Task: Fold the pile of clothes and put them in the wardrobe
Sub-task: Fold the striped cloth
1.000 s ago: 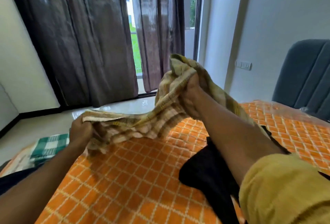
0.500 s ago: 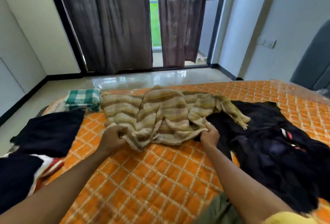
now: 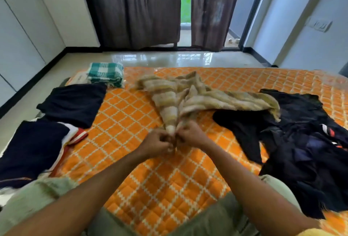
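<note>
A beige striped cloth (image 3: 197, 98) lies bunched on the orange quilted bed (image 3: 131, 115), fanning out away from me. My left hand (image 3: 156, 142) and my right hand (image 3: 190, 135) meet at its near edge, both pinching that edge together. To the right sprawls an unfolded pile of dark clothes (image 3: 301, 141). On the left lie a folded black garment (image 3: 73, 102) and a folded navy garment (image 3: 32, 149) with red and white trim. A folded green checked cloth (image 3: 105, 74) sits at the bed's far left corner.
Beyond the bed is a glossy tiled floor (image 3: 169, 59), then dark curtains (image 3: 135, 10) over a glass door. White wardrobe panels (image 3: 17, 34) line the left wall. A switch plate (image 3: 320, 25) is on the right wall.
The striped cloth came down from the air onto the bed. My hands, spread apart on its near edge half a second ago, have drawn together at the middle, gathering the cloth.
</note>
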